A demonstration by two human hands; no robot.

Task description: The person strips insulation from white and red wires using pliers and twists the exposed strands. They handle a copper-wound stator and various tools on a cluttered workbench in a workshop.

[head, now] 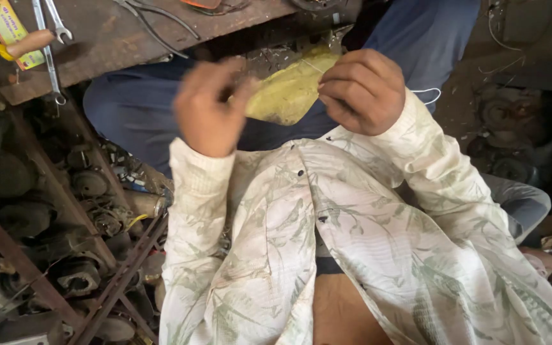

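View: looking down from the head onto the person's own lap and both raised hands.
Left hand (209,105): lifted in front of the chest, slightly blurred, fingers curled in, thumb and fingertips pinching the left edge of a yellow-green pouch (287,92).
Right hand (364,89): closed into a loose fist, fingertips gripping the pouch's right edge.
Pouch: a crumpled, dirty, flat packet held between the two hands, above the blue trousers (135,105).
Clothing: pale shirt (352,243) with a faint green leaf pattern, long sleeves, open at the front.
Bench: a worn wooden workbench (116,38) at top left carries spanners (49,38), a wooden-handled tool (30,43) and pliers (161,19).
Left side: a rusty metal rack (52,191) filled with dark, greasy round machine parts (87,182).
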